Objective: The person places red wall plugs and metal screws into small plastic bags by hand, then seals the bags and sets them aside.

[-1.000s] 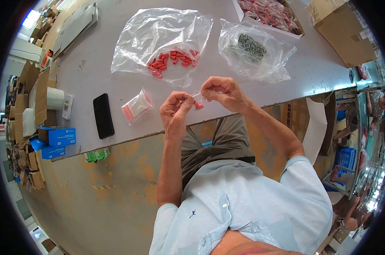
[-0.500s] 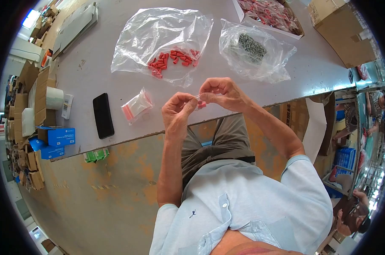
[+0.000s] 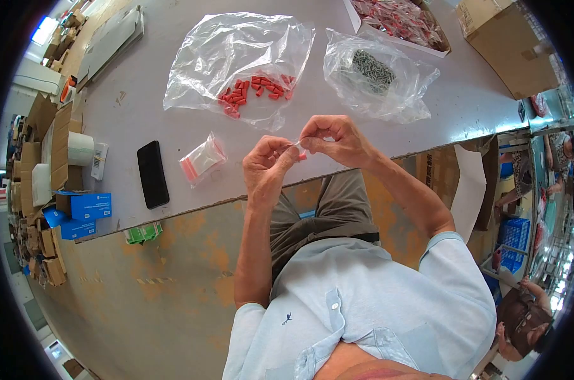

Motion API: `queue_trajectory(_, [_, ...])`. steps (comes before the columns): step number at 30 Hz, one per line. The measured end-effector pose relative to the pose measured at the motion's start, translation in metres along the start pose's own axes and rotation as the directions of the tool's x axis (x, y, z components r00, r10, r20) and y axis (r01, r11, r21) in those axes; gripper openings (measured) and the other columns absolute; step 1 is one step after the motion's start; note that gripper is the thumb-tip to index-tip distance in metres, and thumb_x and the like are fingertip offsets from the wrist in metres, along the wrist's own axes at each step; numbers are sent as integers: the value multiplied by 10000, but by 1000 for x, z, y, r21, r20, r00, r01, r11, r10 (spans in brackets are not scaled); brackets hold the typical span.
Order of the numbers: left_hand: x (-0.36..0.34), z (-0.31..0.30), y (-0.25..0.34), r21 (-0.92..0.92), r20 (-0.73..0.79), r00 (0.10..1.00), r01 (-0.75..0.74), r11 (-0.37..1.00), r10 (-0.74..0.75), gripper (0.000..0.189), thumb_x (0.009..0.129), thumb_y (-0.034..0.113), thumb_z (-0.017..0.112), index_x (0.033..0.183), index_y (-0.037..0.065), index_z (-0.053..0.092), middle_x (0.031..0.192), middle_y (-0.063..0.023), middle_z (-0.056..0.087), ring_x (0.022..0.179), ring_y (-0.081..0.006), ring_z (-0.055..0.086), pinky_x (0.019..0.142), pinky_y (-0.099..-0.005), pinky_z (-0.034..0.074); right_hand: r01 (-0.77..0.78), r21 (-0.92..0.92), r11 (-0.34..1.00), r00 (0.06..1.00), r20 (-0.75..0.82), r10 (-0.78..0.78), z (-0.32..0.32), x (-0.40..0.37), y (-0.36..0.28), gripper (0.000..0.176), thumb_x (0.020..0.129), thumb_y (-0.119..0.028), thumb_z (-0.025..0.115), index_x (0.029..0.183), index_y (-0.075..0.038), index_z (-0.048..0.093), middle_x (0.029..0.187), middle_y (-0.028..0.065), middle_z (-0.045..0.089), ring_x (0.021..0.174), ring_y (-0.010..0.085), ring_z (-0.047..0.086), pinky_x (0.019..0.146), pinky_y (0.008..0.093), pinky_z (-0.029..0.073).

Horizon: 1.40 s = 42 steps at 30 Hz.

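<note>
My left hand [image 3: 266,166] and my right hand [image 3: 339,140] meet at the table's front edge, both in a pinch. Between their fingertips is a small clear plastic bag [image 3: 302,155] with something red in its lower part; the fingers hide most of it. Left of my left hand lies a stack of small clear zip bags [image 3: 202,161] with red strips. Beyond my hands, a large clear bag [image 3: 236,44] lies spread with several small red tapered pieces [image 3: 236,98] on it. To its right, another clear bag [image 3: 404,101] holds a heap of small grey metal screw-like pieces [image 3: 373,71].
A black phone [image 3: 152,175] lies on the table [image 3: 119,142] at left, near blue boxes [image 3: 90,206]. An open box [image 3: 420,49] of red-filled packets stands at back right beside a cardboard carton [image 3: 508,50]. Another person [image 3: 524,316] is at far right.
Both hands stay almost in place, fingertips still pinching the small bag. The view shifts slightly, and the red content shows a little less below the fingers.
</note>
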<state>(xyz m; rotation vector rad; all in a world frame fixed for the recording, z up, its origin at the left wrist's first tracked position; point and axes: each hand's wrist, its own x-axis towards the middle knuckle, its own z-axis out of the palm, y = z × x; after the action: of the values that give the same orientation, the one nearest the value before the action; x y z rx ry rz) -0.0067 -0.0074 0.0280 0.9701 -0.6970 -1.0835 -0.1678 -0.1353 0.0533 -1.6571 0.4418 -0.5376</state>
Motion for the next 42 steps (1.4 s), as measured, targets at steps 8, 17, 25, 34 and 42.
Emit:
queue_trajectory(8, [1,2,-4,48,-36,999,-39,998,41,42,913,-59,705,924,-22,689,899,-44,663,806,-113,644,818,-316,619,-37,8,999,996,81,37,-3,-2,5,87,972,-59,701,1032,2,691,909,32,712,855,87,652,778,267,544])
queue_trajectory(17, [1,-4,-5,-101,-74,997,-6,995,-2,42,907,-29,725,930,-6,697,849,-28,686,762,-92,621,720,-231,475,-91,119,989,994,72,82,-9,-10,4,102,961,-79,717,1025,-1,724,906,28,718,829,91,654,736,272,538])
queue_trajectory(25, [-2,2,2,181,30,1000,-7,983,2,65,887,-47,728,919,2,702,872,-27,671,813,-104,640,765,-243,499,110,-211,971,988,131,-83,-18,-14,-3,142,959,-153,741,1007,-19,748,835,25,693,762,67,615,629,251,501])
queue_trajectory(34, [-2,13,-1,119,114,988,95,988,-109,66,885,-66,712,888,-1,700,842,-9,649,779,-84,590,735,-240,470,41,-253,967,991,136,-7,-23,-34,-20,76,928,-84,747,912,-16,718,747,16,665,664,68,580,578,265,471])
queue_trajectory(42, [0,11,-9,121,178,970,146,982,-167,53,877,-54,727,896,-13,698,875,-13,640,806,-90,587,764,-243,468,-178,-162,971,966,161,204,-30,-43,-26,112,921,-118,733,916,-6,718,711,21,664,643,75,599,583,258,493])
